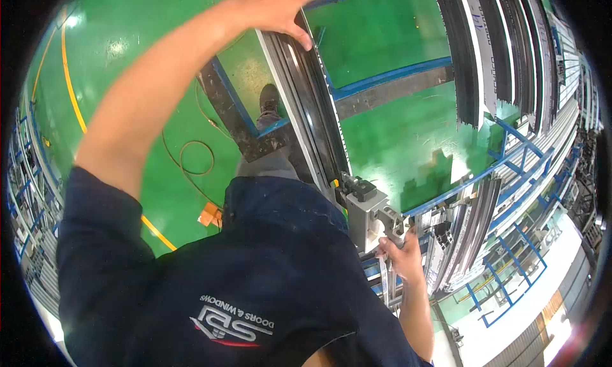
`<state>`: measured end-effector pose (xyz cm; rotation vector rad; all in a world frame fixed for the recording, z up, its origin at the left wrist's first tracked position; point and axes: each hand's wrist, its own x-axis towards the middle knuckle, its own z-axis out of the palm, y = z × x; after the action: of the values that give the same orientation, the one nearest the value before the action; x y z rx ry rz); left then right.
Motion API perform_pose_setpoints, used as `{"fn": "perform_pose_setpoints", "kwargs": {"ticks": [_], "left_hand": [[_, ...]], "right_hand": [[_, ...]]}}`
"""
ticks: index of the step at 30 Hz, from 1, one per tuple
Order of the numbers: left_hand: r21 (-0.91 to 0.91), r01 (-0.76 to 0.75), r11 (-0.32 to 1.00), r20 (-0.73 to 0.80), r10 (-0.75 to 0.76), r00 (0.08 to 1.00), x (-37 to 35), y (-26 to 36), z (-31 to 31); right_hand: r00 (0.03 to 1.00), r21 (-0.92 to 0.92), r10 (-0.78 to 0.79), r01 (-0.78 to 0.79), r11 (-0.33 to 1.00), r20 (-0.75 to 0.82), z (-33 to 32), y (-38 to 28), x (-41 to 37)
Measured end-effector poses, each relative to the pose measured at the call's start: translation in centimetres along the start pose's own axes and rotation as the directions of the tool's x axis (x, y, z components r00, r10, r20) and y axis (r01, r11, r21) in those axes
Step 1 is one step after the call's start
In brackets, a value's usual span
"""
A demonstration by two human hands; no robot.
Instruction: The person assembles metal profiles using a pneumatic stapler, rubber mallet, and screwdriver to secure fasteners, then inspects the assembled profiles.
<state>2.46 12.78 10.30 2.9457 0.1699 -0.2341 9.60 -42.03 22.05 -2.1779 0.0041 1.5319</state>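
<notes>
My left hand [274,8] reaches to the top of the view, over a long black aluminium profile [306,93] with a silver edge. Its thumb and fingers are spread, with the thumb against or just over the profile; the fingertips are slightly blurred. My right hand [403,257] is low on the right, its fingers curled round the end of a grey metal block-shaped device [368,220]. This device has a black fitting on top and sits at the profile's near end. The palm side of the right hand is hidden.
A blue frame [395,77] with dark padding supports the profile above a green floor [389,29]. Black and white profiles [491,48] hang or stand at the upper right. A hose [197,160] lies on the left, near an orange object [209,214].
</notes>
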Motion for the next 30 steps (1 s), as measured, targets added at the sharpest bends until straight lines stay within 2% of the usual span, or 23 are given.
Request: {"fn": "perform_pose_setpoints", "kwargs": {"ticks": [1, 2, 3, 4, 5, 6, 7, 8, 9, 10, 11, 12, 13, 14, 15, 16, 17, 18, 19, 21, 22, 30], "left_hand": [[-0.085, 0.172, 0.981, -0.438, -0.192, 0.878, -1.2, 0.5, 1.7], [-0.288, 0.338, 0.896, -0.451, -0.438, 0.777, -2.3, 2.3, 2.8], [-0.407, 0.416, 0.813, -0.613, -0.581, 0.535, -3.4, 4.1, 4.4], [-0.596, 0.510, 0.620, -0.530, -0.781, 0.330, -4.0, 5.9, 7.5], [-0.753, 0.534, 0.384, -0.395, -0.913, 0.100, -4.4, 7.4, 9.8], [-0.988, 0.130, -0.086, 0.115, -0.966, 0.231, -4.6, 9.4, 9.5], [-0.765, -0.177, -0.619, 0.452, -0.713, 0.536, -4.7, 10.5, 9.2], [-0.777, -0.195, -0.598, 0.431, -0.732, 0.528, -4.9, 9.8, 10.2], [-0.639, -0.281, -0.716, 0.411, -0.627, 0.662, -5.1, 9.1, 11.7], [-0.474, -0.326, -0.818, 0.347, -0.514, 0.785, -5.1, 8.3, 11.9], [-0.476, -0.336, -0.813, 0.336, -0.521, 0.784, -4.5, 7.7, 12.3], [-0.464, -0.299, -0.834, 0.306, -0.468, 0.829, -4.0, 7.7, 12.4], [-0.444, -0.254, -0.859, 0.285, -0.404, 0.869, -3.7, 8.2, 12.6], [-0.493, -0.230, -0.839, 0.258, -0.393, 0.883, -3.5, 8.6, 12.5], [-0.467, -0.221, -0.856, 0.277, -0.379, 0.883, -3.4, 8.7, 13.4], [-0.492, -0.208, -0.845, 0.291, -0.386, 0.875, -3.0, 8.2, 14.0], [-0.524, -0.204, -0.827, 0.297, -0.402, 0.866, -2.9, 7.7, 14.5], [-0.554, -0.241, -0.797, 0.336, -0.478, 0.811, -2.7, 8.3, 13.5], [-0.541, -0.247, -0.804, 0.344, -0.480, 0.807, -2.8, 8.4, 13.5], [-0.526, -0.185, -0.830, 0.318, -0.393, 0.863, -3.1, 8.4, 13.8], [-0.474, -0.199, -0.858, 0.305, -0.372, 0.877, -3.1, 8.6, 14.0], [-0.459, -0.265, -0.848, 0.261, -0.414, 0.872, -3.7, 9.4, 14.6]], "right_hand": [[1.000, 0.005, -0.009, 0.009, 1.000, 0.004, -0.1, -0.7, -0.1], [1.000, -0.007, 0.028, -0.028, 1.000, 0.006, -0.2, -2.0, -0.2], [0.998, -0.020, 0.064, -0.063, 0.998, 0.008, -0.3, -2.8, -0.1], [0.998, -0.030, 0.055, -0.055, 0.998, 0.011, -0.7, -2.0, 0.1], [0.999, -0.032, 0.033, -0.033, 0.999, 0.019, -0.7, -1.9, 0.0], [0.999, -0.002, 0.036, -0.036, 0.999, 0.036, -0.6, -2.0, -0.1], [0.998, 0.028, 0.029, -0.031, 0.999, 0.054, -0.5, -2.0, 0.1], [0.995, 0.076, 0.032, -0.040, 0.996, 0.098, -0.4, -1.8, 0.3], [0.994, 0.070, 0.014, -0.022, 0.997, 0.106, -0.3, -1.6, 0.4], [0.992, -0.022, 0.008, -0.005, 1.000, 0.128, -0.1, -1.4, 0.6], [0.990, -0.115, 0.011, 0.006, 0.993, 0.142, 0.0, -1.2, 0.8], [0.985, -0.144, -0.061, 0.085, 0.986, 0.164, 0.7, -2.3, 0.3], [0.986, -0.153, -0.041, 0.065, 0.986, 0.160, 1.5, -3.1, -0.1], [0.993, -0.174, -0.067, 0.084, 0.981, 0.099, 2.5, -3.7, -0.6], [0.995, -0.200, -0.094, 0.101, 0.975, 0.040, 3.3, -4.1, -1.2], [0.996, -0.120, -0.089, 0.089, 0.989, 0.009, 3.9, -4.6, -1.6], [0.996, -0.137, -0.086, 0.086, 0.987, 0.009, 4.0, -4.7, -1.5], [0.997, -0.045, -0.078, 0.078, 0.996, 0.000, 4.1, -4.8, -1.5], [0.998, 0.048, -0.064, 0.064, 0.997, -0.010, 4.2, -4.7, -1.7], [0.997, 0.018, -0.081, 0.081, 0.997, -0.011, 3.7, -3.8, -1.5], [0.998, 0.040, -0.062, 0.063, 0.997, -0.005, 3.6, -4.0, -1.4], [0.999, 0.030, 0.033, -0.032, 0.999, -0.008, 3.7, -5.2, -1.9]]}}
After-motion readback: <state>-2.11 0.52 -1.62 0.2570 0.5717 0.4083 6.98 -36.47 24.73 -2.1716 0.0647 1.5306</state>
